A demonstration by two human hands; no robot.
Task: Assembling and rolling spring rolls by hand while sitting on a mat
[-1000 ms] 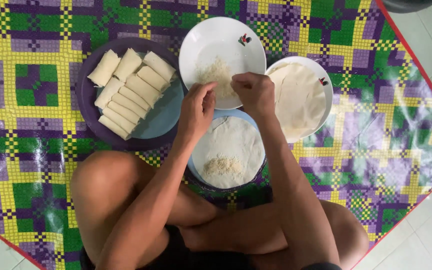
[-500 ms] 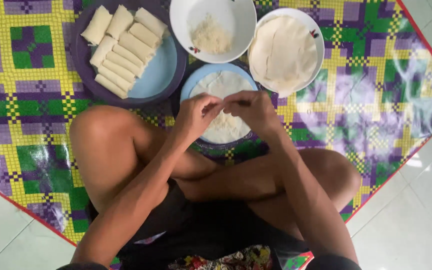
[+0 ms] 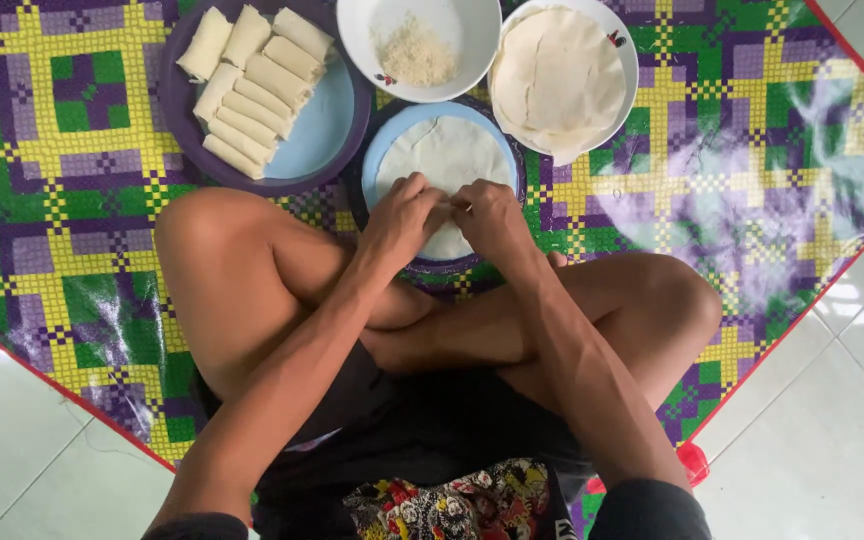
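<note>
The person sits cross-legged on a checked purple, green and yellow mat (image 3: 62, 200), and both hands meet over a round white wrapper sheet (image 3: 447, 160) that lies flat on a blue plate (image 3: 384, 150). This plate is the landmark for everything else.

The left hand (image 3: 402, 215) rests on the near edge of the wrapper sheet, its fingers curled together and pinched down onto the sheet's rim. The right hand (image 3: 487, 218) sits just beside it, fingers likewise bent and drawn together, thumb and fingertips pressing the same near edge. The two hands touch at the fingertips in the middle of the plate's near side. Whether filling lies under the fingers cannot be told, since the hands cover that part.

Beyond the blue plate, on its far side, stands a white bowl (image 3: 362, 40) with a small heap of pale shredded filling (image 3: 417, 58). To the far right of the plate, a second white bowl (image 3: 632, 60) holds a stack of flat wrappers (image 3: 557, 75), one edge hanging over the rim toward the plate. To the far left of the plate lies a purple tray (image 3: 177, 120) carrying finished white rolls (image 3: 252, 90) set side by side in rows
</note>
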